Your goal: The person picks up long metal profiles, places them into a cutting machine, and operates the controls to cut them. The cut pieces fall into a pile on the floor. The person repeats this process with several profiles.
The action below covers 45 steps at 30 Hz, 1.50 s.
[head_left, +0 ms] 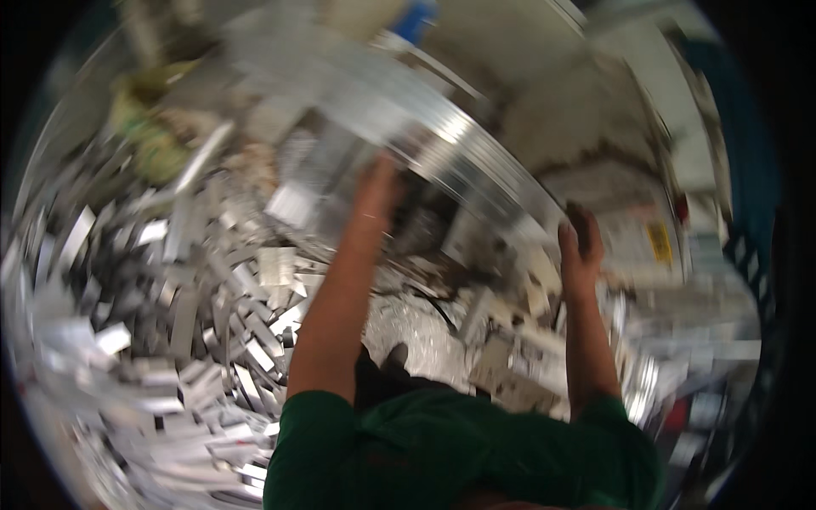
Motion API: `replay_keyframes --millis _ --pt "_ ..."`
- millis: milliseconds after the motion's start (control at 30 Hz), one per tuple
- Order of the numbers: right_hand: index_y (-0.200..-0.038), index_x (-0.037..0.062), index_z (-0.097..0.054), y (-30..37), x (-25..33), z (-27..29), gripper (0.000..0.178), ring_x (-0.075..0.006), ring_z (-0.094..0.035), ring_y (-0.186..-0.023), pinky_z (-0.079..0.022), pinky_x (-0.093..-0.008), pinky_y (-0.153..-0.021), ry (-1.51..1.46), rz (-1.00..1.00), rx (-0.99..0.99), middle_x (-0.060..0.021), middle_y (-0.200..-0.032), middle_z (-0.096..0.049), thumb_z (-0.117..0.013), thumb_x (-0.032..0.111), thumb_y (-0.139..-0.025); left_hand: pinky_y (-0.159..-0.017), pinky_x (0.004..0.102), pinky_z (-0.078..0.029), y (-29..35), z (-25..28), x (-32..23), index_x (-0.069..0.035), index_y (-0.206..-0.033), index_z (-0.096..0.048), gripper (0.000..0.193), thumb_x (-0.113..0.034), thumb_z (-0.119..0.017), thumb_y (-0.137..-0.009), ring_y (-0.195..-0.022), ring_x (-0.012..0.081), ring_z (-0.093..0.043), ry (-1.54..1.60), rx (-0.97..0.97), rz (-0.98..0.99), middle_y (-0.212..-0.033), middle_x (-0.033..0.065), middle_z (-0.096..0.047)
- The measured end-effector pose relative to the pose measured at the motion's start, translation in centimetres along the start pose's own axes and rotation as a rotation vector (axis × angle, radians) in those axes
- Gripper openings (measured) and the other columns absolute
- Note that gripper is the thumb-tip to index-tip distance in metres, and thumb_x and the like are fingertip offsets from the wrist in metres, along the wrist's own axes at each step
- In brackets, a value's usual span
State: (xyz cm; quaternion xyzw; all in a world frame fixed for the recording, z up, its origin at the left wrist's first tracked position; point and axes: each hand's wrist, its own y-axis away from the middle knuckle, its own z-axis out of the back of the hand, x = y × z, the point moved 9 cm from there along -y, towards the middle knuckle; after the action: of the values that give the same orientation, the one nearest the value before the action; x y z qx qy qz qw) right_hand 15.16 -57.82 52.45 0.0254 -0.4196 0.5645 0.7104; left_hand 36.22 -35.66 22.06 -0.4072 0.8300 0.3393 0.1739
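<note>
A long, shiny ribbed aluminium profile [501, 170] slants across the space in front of me, from the upper left down to the right. My left hand [382, 174], smeared by motion, is at its near edge, with the fingers partly hidden against the metal. At the profile's right end is my right hand [580, 246], its thumb and fingers bent about the tip. Both forearms reach forward out of green sleeves.
A big heap of silvery metal offcuts [204, 314] fills the left side. Beyond it lies a yellow-green bag [157, 136]. Pale boards or panels [616, 212] stand at the right, one with a yellow label. More metal lengths [650, 382] lie at the lower right.
</note>
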Motion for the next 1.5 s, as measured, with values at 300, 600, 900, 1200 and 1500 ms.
replay_keyframes --millis 300,600,900,1200,1500 --pt "-0.124 0.0033 -0.058 10.7 -16.2 7.0 0.037 -0.0233 -0.066 -0.091 -0.055 -0.0369 -0.078 -0.574 -0.9 -0.42 -0.0111 -0.105 -0.067 -0.06 0.028 -0.097 -0.118 0.0487 -0.031 1.0 -7.1 -3.7 -0.007 -0.153 -0.023 0.091 -0.063 -0.057 -0.091 -0.14 0.0305 -0.035 0.211 0.26 -0.085 -0.154 0.0131 -0.032" --pt "-0.15 0.0025 -0.031 7.1 -12.0 -3.6 0.071 -0.0329 -0.045 -0.133 -0.037 -0.0518 -0.109 -0.77 -0.985 -0.154 -0.0174 -0.15 -0.041 -0.046 0.052 -0.101 -0.117 0.0499 -0.035 0.7 -8.4 -5.0 -0.006 -0.15 -0.029 0.085 -0.059 -0.058 -0.09 -0.138 0.0311 -0.039 0.345 0.333 -0.243 -0.151 0.0112 -0.037" --pt "-0.142 0.0009 -0.042 7.6 -14.2 -1.1 0.06 -0.0314 -0.051 -0.127 -0.047 -0.0484 -0.101 -0.65 -0.992 -0.156 -0.0169 -0.138 -0.049 -0.047 0.044 -0.1 -0.117 0.0494 -0.035 0.5 -8.7 -2.3 -0.013 -0.151 -0.032 0.09 -0.064 -0.061 -0.083 -0.138 0.0291 -0.039 0.263 0.351 -0.186 -0.153 0.007 -0.037" --pt "-0.142 0.0036 -0.043 9.3 -16.9 -0.5 0.053 -0.031 -0.05 -0.128 -0.046 -0.0471 -0.103 -1.07 -0.98 -0.265 -0.0155 -0.142 -0.05 -0.047 0.039 -0.103 -0.115 0.0487 -0.035 0.2 -9.2 -2.3 -0.011 -0.149 -0.034 0.088 -0.065 -0.06 -0.085 -0.136 0.0279 -0.041 0.233 0.339 -0.276 -0.15 0.0072 -0.04" --pt "-0.143 0.0125 -0.046 11.7 -19.0 -2.8 0.047 -0.0297 -0.046 -0.133 -0.036 -0.0464 -0.111 -1.049 -0.782 -0.084 -0.0093 -0.148 -0.047 -0.037 0.037 -0.103 -0.098 0.0358 -0.047 6.1 0.0 -13.3 0.003 -0.14 -0.045 0.059 -0.024 -0.069 -0.093 -0.123 0.0295 -0.056 -0.732 -0.308 -0.615 -0.134 0.0193 -0.057"
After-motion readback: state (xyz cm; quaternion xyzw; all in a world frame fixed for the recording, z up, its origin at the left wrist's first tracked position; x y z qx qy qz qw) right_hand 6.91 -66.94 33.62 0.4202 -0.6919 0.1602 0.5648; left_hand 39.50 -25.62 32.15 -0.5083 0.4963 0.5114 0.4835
